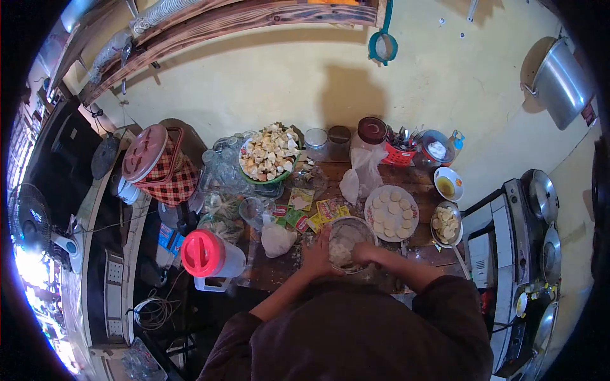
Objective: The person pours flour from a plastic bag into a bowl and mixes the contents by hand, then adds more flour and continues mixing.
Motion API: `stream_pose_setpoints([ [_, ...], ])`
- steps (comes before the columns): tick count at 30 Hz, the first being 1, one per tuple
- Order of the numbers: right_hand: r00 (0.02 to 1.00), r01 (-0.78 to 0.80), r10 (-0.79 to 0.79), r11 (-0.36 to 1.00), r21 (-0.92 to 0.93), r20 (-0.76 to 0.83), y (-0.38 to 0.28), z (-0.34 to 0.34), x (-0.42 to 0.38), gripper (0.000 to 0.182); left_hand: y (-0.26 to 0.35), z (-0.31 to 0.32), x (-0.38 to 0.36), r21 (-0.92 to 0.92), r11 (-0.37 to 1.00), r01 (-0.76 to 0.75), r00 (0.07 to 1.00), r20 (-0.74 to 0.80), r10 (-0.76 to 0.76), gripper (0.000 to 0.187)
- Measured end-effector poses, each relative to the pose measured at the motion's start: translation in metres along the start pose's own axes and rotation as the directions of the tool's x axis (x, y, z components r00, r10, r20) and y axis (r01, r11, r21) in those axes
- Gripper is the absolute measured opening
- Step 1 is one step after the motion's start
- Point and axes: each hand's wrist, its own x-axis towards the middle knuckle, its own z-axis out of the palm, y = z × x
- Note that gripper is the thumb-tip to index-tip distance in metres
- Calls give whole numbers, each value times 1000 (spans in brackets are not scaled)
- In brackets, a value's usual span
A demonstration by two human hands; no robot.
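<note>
A round metal bowl (351,222) stands at the table's front edge, with pale, floury dough (341,251) inside. My left hand (316,256) grips the bowl's left side, fingers along the rim. Inside the bowl, my right hand (364,253) is closed and pressed against the dough; its fingertips are hidden. Just right of the bowl lies a floral plate (413,230) bearing several flat, round dough pieces (392,208). A knotted plastic bag of white powder (277,241) sits to the left, near several yellow and green sachets (326,211).
A green basin of chopped pale pieces (270,152) stands at the back left. Left front is a red-lidded jug (213,257). On the right are a bowl of sliced pieces (447,225), a bowl of yellow liquid (448,183) and a stove (515,222). A wooden shelf (254,22) overhangs the back.
</note>
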Motion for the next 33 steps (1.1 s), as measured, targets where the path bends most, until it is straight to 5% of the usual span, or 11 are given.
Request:
stream_pose_setpoints([
  [2,998,-8,13,996,88,-54,0,7,-2,25,2,-2,1,4,1000,12,1000,15,-12,143],
  [4,950,-39,143,936,349,-278,-3,7,-12,26,1,-3,1,9,1000,7,1000,22,-7,143],
  [10,751,-1,96,990,143,-653,7,35,-17,22,0,-3,0,-22,1000,13,1000,8,-13,142],
  [11,752,-3,97,990,144,-652,5,36,-17,22,-1,-3,1,-23,1000,12,1000,9,-11,142],
  [13,618,-101,382,905,412,-687,-9,28,-24,20,-2,-1,3,15,1000,10,1000,7,-10,141],
  [16,643,-60,238,963,263,-727,-28,20,-44,21,0,-2,3,-20,999,40,999,22,-40,141],
  [20,692,-14,227,953,302,-685,-51,11,-84,20,1,0,3,-16,997,70,997,38,-69,142],
  [22,824,-21,184,955,295,-537,-47,15,-94,19,1,1,2,12,1000,29,999,-42,-28,142],
  [33,672,-8,292,922,387,-680,-16,-4,-28,17,-2,2,3,4,1000,-26,999,-24,26,141],
])
